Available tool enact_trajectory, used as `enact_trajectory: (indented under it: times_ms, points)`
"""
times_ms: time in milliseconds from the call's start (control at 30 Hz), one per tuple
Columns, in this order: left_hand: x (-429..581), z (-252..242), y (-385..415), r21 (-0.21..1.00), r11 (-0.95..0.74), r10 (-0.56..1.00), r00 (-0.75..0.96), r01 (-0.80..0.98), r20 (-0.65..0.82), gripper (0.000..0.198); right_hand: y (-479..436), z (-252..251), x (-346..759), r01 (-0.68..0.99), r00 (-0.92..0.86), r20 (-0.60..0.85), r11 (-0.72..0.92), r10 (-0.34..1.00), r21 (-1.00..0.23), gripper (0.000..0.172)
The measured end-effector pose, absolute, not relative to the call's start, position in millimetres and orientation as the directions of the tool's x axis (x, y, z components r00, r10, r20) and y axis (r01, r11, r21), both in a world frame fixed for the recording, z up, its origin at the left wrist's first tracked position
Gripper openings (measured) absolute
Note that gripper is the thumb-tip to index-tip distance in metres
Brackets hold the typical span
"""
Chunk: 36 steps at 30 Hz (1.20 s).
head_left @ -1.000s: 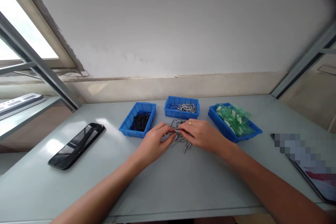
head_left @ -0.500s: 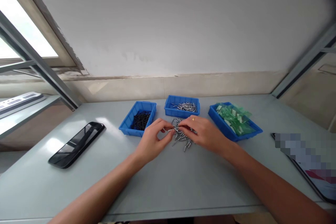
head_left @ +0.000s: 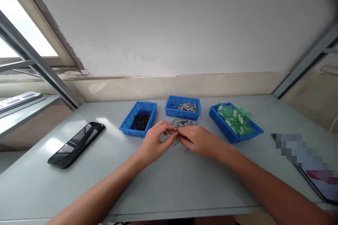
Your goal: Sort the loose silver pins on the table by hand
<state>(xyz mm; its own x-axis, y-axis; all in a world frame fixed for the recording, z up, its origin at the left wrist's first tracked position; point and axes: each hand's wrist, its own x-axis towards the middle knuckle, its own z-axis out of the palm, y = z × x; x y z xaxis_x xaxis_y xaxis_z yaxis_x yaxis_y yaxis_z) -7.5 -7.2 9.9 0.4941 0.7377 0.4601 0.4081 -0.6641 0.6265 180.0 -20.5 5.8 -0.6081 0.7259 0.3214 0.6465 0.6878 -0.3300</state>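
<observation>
A loose heap of small silver screws lies on the grey table, just in front of three blue bins. My left hand and my right hand meet at the near edge of the heap, fingertips pinched together on a silver screw. A gold ring shows on my right hand. The left bin holds dark screws, the middle bin holds silver screws, and the right bin holds green plastic bags with white parts.
A black phone lies face up on the table's left part. A tablet or screen sits at the right edge. A wall runs behind the bins, with a window frame and a metal post at the left.
My right hand slid left and nearer, off the middle of the heap, to meet my left hand's fingertips. My left hand barely shifted. The bins and phone stayed put.
</observation>
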Motion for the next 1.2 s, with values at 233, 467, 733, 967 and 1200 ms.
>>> enact_trajectory:
  times_ms: [233,467,733,967,1200]
  points:
    - [-9,10,-4,0.626,-0.633,0.770,0.453,0.455,0.450,0.007,-18,14,188,0.676,-0.490,0.395,0.625,0.777,-0.392,0.010]
    - [-8,8,-4,0.631,-0.624,0.764,0.531,0.461,0.367,0.006,-23,16,187,0.593,-0.482,0.510,0.694,0.712,-0.409,0.010]
    - [-7,10,-7,0.631,-0.633,0.731,0.615,0.448,0.297,0.006,-25,11,182,0.547,-0.527,0.554,0.756,0.645,-0.360,0.012]
    - [-8,12,-5,0.651,-0.599,0.789,0.483,0.466,0.380,0.005,-22,13,187,0.615,-0.446,0.562,0.694,0.697,-0.374,0.012]
    - [-9,15,-6,0.648,-0.627,0.776,0.419,0.432,0.472,0.004,-19,11,187,0.635,-0.482,0.480,0.670,0.733,-0.384,0.011]
